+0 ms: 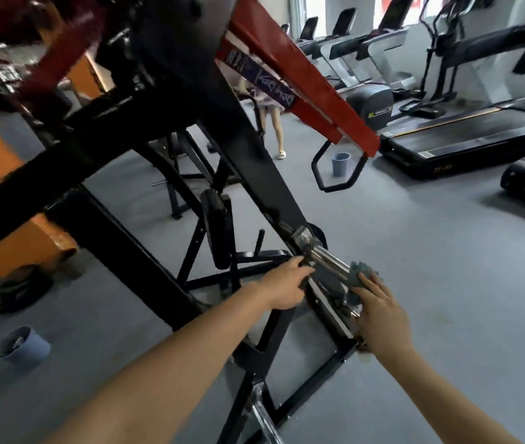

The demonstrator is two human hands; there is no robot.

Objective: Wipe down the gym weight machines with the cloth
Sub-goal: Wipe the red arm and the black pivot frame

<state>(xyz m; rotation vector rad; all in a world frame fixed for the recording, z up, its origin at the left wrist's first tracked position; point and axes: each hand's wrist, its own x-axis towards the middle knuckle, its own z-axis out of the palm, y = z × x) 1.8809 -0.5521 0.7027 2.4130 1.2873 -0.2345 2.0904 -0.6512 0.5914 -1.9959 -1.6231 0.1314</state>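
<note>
Just past our right hand [383, 312], at the tip of the shiny chrome weight peg [328, 261], sits the crumpled greenish cloth [362, 272]. Our fingers are bent over it and grip it against the round metal end. Our left hand [287, 283] is just to the left of that, on the matte black steel machine frame [254, 149] at the base of the peg. We honestly can't tell if those fingers wrap round it. Well above both hands runs a boxy red painted arm [303, 75]. Down left of our left forearm there's a pale blue plastic bucket [22, 347] on the smooth grey floor [431, 251].
</note>
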